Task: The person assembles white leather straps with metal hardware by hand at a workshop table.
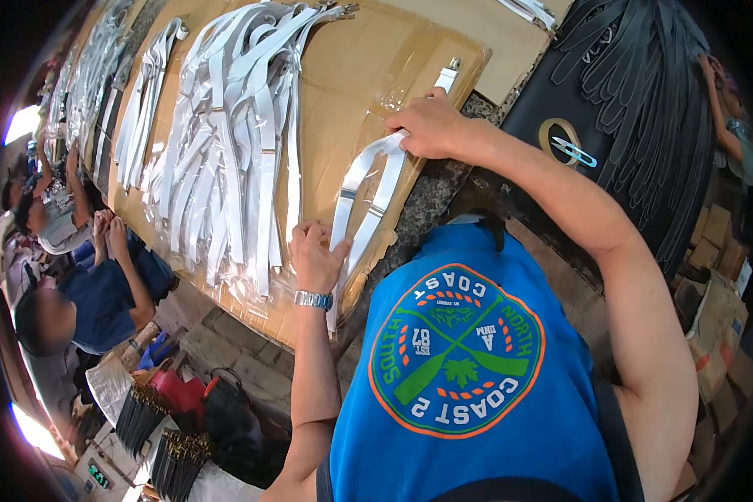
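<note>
White elastic suspenders with metal adjusters lie lengthwise along the near side of a cardboard sheet. My right hand is closed around their folded upper part, and a metal clip end sticks out beyond it. Lower down, my left hand, with a metal watch on its wrist, rests beside the strap. Its fingers are loosely bent and the thumb is apart, touching or very near the strap's edge. Left of my hands lies a large pile of white suspenders, partly in clear plastic.
On the black surface at right are a tape roll, a light-blue cutting tool and many dark straps. Co-workers sit at far left, and another person's arm reaches in at far right. Bundled black straps lie lower left.
</note>
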Demonstrator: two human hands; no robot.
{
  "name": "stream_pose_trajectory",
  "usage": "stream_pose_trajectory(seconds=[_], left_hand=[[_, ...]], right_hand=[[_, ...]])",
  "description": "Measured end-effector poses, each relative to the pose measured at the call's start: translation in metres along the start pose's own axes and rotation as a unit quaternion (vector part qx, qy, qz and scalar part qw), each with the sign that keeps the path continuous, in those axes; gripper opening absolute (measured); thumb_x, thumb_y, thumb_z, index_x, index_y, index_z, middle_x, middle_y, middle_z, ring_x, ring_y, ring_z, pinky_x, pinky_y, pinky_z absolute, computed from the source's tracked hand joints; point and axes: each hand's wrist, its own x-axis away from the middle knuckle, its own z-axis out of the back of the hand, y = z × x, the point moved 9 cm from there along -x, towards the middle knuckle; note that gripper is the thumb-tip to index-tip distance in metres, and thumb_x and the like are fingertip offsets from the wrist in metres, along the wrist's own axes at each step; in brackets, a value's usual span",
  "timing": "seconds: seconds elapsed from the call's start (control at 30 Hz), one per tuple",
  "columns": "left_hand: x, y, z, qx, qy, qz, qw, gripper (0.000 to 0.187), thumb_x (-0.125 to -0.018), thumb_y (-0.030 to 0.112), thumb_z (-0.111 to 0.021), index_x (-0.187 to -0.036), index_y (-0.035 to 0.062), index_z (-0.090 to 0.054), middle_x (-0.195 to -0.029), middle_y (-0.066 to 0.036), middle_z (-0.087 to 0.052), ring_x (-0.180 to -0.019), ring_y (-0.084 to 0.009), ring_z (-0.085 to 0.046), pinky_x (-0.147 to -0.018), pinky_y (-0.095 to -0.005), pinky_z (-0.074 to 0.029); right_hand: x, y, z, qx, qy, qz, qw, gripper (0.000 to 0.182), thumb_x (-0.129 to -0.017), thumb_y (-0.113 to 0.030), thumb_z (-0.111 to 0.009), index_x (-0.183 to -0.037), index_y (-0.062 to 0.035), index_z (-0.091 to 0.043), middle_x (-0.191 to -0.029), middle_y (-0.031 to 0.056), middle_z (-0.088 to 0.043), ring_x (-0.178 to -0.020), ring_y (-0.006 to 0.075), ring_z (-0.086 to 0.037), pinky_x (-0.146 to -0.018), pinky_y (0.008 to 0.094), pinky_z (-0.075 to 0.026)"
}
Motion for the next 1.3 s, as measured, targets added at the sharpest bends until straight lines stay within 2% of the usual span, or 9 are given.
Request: stream_pose_trajectory(seconds=[0.17, 0.37, 0.47, 0.5, 0.73, 1.03, 1.1, 1.17, 1.3], left_hand=[[-0.014, -0.014, -0.001, 0.389, -0.179, 0.134, 0.894, 0.022, -0.082, 0.004, -0.074, -0.099, 0.0011, -0.06, -0.077, 0.003, -0.058, -0.069, -0.0036, -0.051, -0.062, -0.0201, -0.044], [-0.075, -0.002, 0.043, 0.032, -0.237, -0.002, 0.971, 0.033, -0.077, 0.019, -0.078, -0.099, -0.0003, -0.063, -0.082, -0.009, -0.064, -0.074, -0.0205, -0.061, -0.072, -0.0334, -0.051], [-0.111, 0.043, 0.057, 0.078, -0.097, -0.13, 0.984, 0.033, -0.081, 0.022, -0.074, -0.102, -0.0008, -0.064, -0.091, -0.013, -0.065, -0.08, -0.0247, -0.063, -0.077, -0.0359, -0.051], [-0.12, 0.052, 0.052, 0.108, -0.091, -0.097, 0.985, 0.035, -0.084, 0.024, -0.071, -0.107, -0.0017, -0.063, -0.1, -0.014, -0.066, -0.09, -0.024, -0.064, -0.082, -0.034, -0.051], [-0.159, 0.109, -0.046, 0.378, -0.307, -0.05, 0.872, 0.051, -0.082, 0.015, -0.072, -0.127, 0.0021, -0.053, -0.107, -0.007, -0.067, -0.1, -0.016, -0.064, -0.089, -0.0303, -0.05], [-0.168, 0.117, -0.052, 0.294, -0.241, -0.084, 0.921, 0.059, -0.075, 0.007, -0.069, -0.13, 0.0021, -0.047, -0.082, -0.004, -0.064, -0.072, -0.0131, -0.061, -0.069, -0.0284, -0.051], [-0.165, 0.112, -0.044, 0.279, -0.246, -0.031, 0.928, 0.06, -0.076, 0.006, -0.068, -0.132, 0.0008, -0.045, -0.081, -0.005, -0.064, -0.069, -0.0126, -0.061, -0.065, -0.0276, -0.05], [-0.157, 0.118, -0.036, 0.309, -0.25, 0.004, 0.918, 0.062, -0.077, 0.004, -0.068, -0.133, -0.0005, -0.042, -0.082, -0.005, -0.065, -0.07, -0.0116, -0.061, -0.066, -0.0258, -0.05], [-0.152, 0.115, -0.028, 0.395, -0.247, 0.029, 0.884, 0.061, -0.081, 0.001, -0.068, -0.134, -0.0022, -0.038, -0.089, -0.008, -0.068, -0.076, -0.011, -0.063, -0.069, -0.0233, -0.05]], right_hand=[[-0.008, -0.006, 0.005, 0.007, -0.089, 0.009, 0.996, 0.022, -0.076, -0.017, -0.066, -0.098, -0.0192, -0.07, -0.086, 0.0064, -0.07, -0.091, 0.0253, -0.065, -0.093, 0.0459, -0.03], [-0.021, -0.008, 0.01, 0.066, -0.144, 0.005, 0.987, 0.025, -0.076, -0.013, -0.062, -0.1, -0.0175, -0.07, -0.09, 0.0077, -0.071, -0.094, 0.0258, -0.065, -0.091, 0.0457, -0.031], [-0.024, -0.007, 0.009, 0.063, -0.142, 0.009, 0.988, 0.031, -0.075, -0.01, -0.06, -0.103, -0.0173, -0.07, -0.092, 0.0085, -0.071, -0.095, 0.0264, -0.065, -0.092, 0.0461, -0.031], [-0.022, -0.008, 0.01, 0.064, -0.145, 0.006, 0.987, 0.033, -0.075, -0.009, -0.06, -0.104, -0.0173, -0.07, -0.092, 0.0089, -0.071, -0.096, 0.0266, -0.065, -0.092, 0.0462, -0.031], [-0.027, -0.01, 0.01, 0.105, -0.161, -0.02, 0.981, 0.033, -0.073, -0.005, -0.057, -0.102, -0.0129, -0.07, -0.094, 0.0104, -0.071, -0.098, 0.0285, -0.065, -0.096, 0.048, -0.031], [-0.019, -0.019, 0.028, 0.027, -0.097, 0.014, 0.995, 0.038, -0.078, -0.006, -0.061, -0.115, -0.0132, -0.057, -0.09, 0.0095, -0.07, -0.096, 0.0315, -0.064, -0.097, 0.0573, -0.029], [-0.008, -0.024, 0.048, 0.07, 0.164, 0.093, 0.98, 0.037, -0.078, -0.01, -0.064, -0.114, -0.0122, -0.058, -0.089, 0.0093, -0.069, -0.092, 0.0334, -0.064, -0.098, 0.0546, -0.033], [0.023, -0.014, 0.072, 0.021, 0.301, 0.073, 0.951, 0.034, -0.079, -0.014, -0.067, -0.112, -0.0105, -0.059, -0.086, 0.0082, -0.067, -0.087, 0.0317, -0.063, -0.094, 0.0486, -0.038], [0.059, 0.017, 0.053, -0.291, 0.221, -0.125, 0.923, 0.027, -0.084, -0.021, -0.069, -0.105, -0.0058, -0.062, -0.081, 0.0026, -0.063, -0.076, 0.0183, -0.059, -0.075, 0.0319, -0.047]])
